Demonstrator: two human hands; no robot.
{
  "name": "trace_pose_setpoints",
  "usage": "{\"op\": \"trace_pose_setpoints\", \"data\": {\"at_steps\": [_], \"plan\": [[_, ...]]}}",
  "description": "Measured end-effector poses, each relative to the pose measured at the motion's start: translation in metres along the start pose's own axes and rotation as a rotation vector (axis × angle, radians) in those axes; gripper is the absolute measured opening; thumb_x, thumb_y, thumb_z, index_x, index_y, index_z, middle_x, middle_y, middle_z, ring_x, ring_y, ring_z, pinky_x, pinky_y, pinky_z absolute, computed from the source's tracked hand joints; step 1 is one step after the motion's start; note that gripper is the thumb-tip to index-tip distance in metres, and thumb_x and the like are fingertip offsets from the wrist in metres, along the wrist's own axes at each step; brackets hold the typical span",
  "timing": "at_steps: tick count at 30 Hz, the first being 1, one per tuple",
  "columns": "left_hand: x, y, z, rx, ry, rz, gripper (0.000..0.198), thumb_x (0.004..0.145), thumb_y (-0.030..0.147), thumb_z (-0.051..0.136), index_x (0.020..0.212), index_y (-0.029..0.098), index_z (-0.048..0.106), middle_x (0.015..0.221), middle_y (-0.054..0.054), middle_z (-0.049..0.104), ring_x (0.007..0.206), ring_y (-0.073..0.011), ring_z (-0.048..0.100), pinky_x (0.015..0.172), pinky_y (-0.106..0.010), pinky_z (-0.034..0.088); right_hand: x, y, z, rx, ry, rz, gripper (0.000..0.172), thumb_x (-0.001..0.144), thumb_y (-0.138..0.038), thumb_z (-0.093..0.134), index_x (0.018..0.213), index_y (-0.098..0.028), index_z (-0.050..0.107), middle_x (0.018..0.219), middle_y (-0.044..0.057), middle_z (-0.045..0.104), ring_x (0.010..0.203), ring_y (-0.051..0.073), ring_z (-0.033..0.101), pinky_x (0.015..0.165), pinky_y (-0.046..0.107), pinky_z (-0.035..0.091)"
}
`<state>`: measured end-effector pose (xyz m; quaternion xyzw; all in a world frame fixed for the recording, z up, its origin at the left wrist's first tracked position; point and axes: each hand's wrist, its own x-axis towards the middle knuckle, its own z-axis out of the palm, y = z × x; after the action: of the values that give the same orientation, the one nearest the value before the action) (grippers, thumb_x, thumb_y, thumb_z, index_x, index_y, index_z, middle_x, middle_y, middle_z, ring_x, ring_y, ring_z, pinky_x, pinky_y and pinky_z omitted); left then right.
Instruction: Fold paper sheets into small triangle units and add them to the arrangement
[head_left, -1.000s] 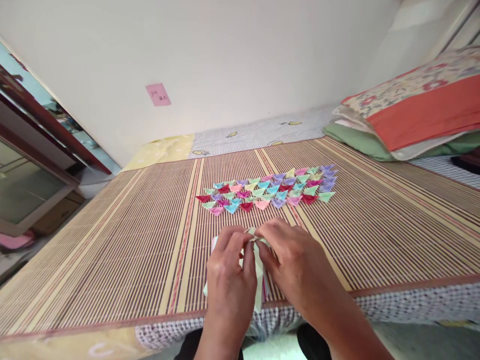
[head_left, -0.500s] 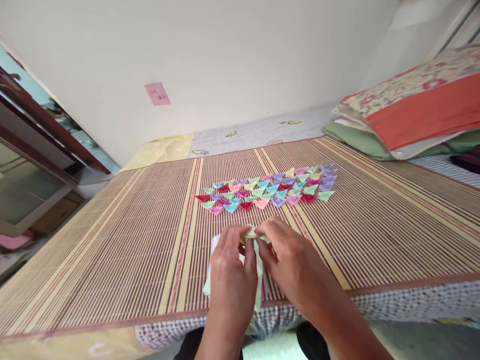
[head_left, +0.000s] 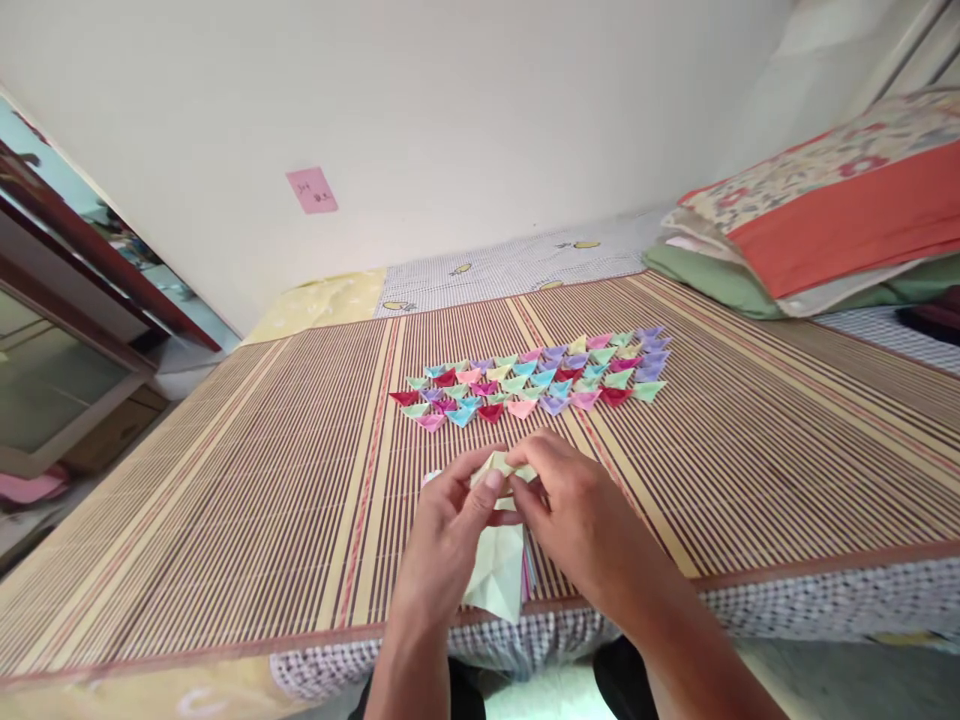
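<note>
Between my two hands is a small piece of pale yellow folded paper (head_left: 493,466). My left hand (head_left: 444,530) grips its left side, thumb on top. My right hand (head_left: 574,505) pinches its right side with thumb and forefinger, hiding part of it. Below my hands lies a pale, creased sheet of paper (head_left: 499,565) on a stack of coloured papers (head_left: 529,572), whose edges show at the right. Just beyond my hands, several rows of small folded paper pieces (head_left: 529,381) in many colours lie on the striped mat.
The striped bamboo mat (head_left: 300,480) covers a bed with a checked sheet (head_left: 825,600) along its front edge. Folded bedding (head_left: 840,220) is piled at the right. A pink note (head_left: 312,190) is stuck on the white wall (head_left: 480,120) behind. A doorway (head_left: 150,260) opens at far left.
My left hand has turned and shifted left, its thumb now on top of the folded paper. More of the folded paper and of the creased sheet underneath shows.
</note>
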<state>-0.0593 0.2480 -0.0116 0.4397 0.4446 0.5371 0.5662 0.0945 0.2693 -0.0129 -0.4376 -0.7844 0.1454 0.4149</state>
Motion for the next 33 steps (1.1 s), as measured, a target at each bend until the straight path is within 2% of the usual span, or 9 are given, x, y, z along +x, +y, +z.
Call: {"op": "trace_pose_setpoints", "data": {"at_steps": [2, 4, 11, 16, 20, 24, 27, 29, 33], "plan": [[0.001, -0.005, 0.006, 0.034, 0.042, 0.027, 0.040, 0.091, 0.051, 0.078, 0.110, 0.016, 0.082, 0.098, -0.010, 0.081, 0.084, -0.0221, 0.076, 0.070, -0.030, 0.064, 0.000, -0.001, 0.002, -0.012, -0.012, -0.013, 0.016, 0.093, -0.002, 0.057, 0.095, -0.016, 0.064, 0.094, 0.007, 0.069, 0.077, 0.021, 0.071, 0.066, 0.030, 0.051], [0.001, -0.008, 0.011, 0.094, 0.105, 0.064, 0.038, 0.095, 0.050, 0.072, 0.109, 0.016, 0.082, 0.097, -0.009, 0.082, 0.082, -0.0216, 0.076, 0.070, -0.031, 0.064, 0.000, -0.003, 0.003, -0.033, -0.025, -0.027, 0.018, 0.093, 0.000, 0.056, 0.095, -0.016, 0.064, 0.095, 0.007, 0.069, 0.079, 0.021, 0.071, 0.066, 0.030, 0.050], [-0.004, -0.009, 0.011, 0.377, 0.171, 0.097, 0.042, 0.107, 0.043, 0.050, 0.125, 0.014, 0.075, 0.094, -0.009, 0.081, 0.076, -0.0210, 0.074, 0.069, -0.034, 0.062, -0.002, -0.010, 0.000, -0.127, -0.095, -0.044, 0.019, 0.094, -0.001, 0.057, 0.086, -0.018, 0.062, 0.088, 0.003, 0.063, 0.066, 0.016, 0.060, 0.057, 0.027, 0.038], [-0.005, -0.010, 0.008, 0.403, 0.155, 0.089, 0.038, 0.105, 0.034, 0.050, 0.127, 0.015, 0.075, 0.089, -0.008, 0.080, 0.072, -0.0188, 0.070, 0.067, -0.032, 0.060, -0.001, -0.013, 0.001, -0.152, -0.120, -0.057, 0.019, 0.093, -0.001, 0.057, 0.085, -0.017, 0.062, 0.089, 0.004, 0.063, 0.069, 0.016, 0.060, 0.059, 0.028, 0.037], [-0.002, -0.010, 0.006, 0.250, 0.183, 0.052, 0.039, 0.101, 0.044, 0.063, 0.128, 0.018, 0.076, 0.087, -0.006, 0.078, 0.072, -0.0169, 0.067, 0.070, -0.029, 0.059, 0.000, -0.015, 0.001, -0.166, -0.149, -0.041, 0.020, 0.095, -0.001, 0.056, 0.085, -0.017, 0.063, 0.089, 0.004, 0.064, 0.068, 0.015, 0.061, 0.059, 0.027, 0.038], [0.004, -0.015, 0.002, -0.023, 0.179, -0.034, 0.057, 0.096, 0.066, 0.066, 0.130, 0.021, 0.076, 0.107, -0.010, 0.077, 0.082, -0.0165, 0.068, 0.068, -0.025, 0.058, 0.000, -0.011, 0.004, -0.179, -0.112, -0.028, 0.016, 0.096, -0.005, 0.059, 0.086, -0.017, 0.064, 0.089, 0.003, 0.065, 0.066, 0.015, 0.062, 0.058, 0.028, 0.038], [0.008, -0.020, 0.001, -0.199, 0.139, -0.074, 0.063, 0.093, 0.070, 0.068, 0.124, 0.016, 0.080, 0.109, -0.013, 0.076, 0.080, -0.0163, 0.068, 0.070, -0.027, 0.060, 0.001, -0.007, 0.007, -0.177, -0.083, -0.017, 0.017, 0.097, -0.008, 0.059, 0.085, -0.017, 0.065, 0.092, 0.004, 0.067, 0.064, 0.015, 0.063, 0.056, 0.028, 0.038], [0.010, -0.023, 0.004, -0.303, 0.101, -0.101, 0.064, 0.092, 0.069, 0.070, 0.119, 0.013, 0.081, 0.104, -0.014, 0.077, 0.084, -0.0195, 0.071, 0.073, -0.030, 0.062, 0.001, -0.006, 0.008, -0.135, -0.076, -0.014, 0.016, 0.097, -0.006, 0.059, 0.089, -0.018, 0.067, 0.098, 0.006, 0.070, 0.072, 0.017, 0.067, 0.060, 0.029, 0.045], [0.011, -0.023, 0.012, -0.397, 0.060, -0.131, 0.058, 0.089, 0.063, 0.077, 0.110, 0.009, 0.083, 0.095, -0.016, 0.080, 0.092, -0.0276, 0.076, 0.079, -0.035, 0.062, 0.004, -0.006, 0.009, -0.131, -0.073, -0.042, 0.016, 0.094, -0.003, 0.064, 0.095, -0.018, 0.071, 0.106, 0.009, 0.072, 0.097, 0.026, 0.069, 0.081, 0.038, 0.055]]}}
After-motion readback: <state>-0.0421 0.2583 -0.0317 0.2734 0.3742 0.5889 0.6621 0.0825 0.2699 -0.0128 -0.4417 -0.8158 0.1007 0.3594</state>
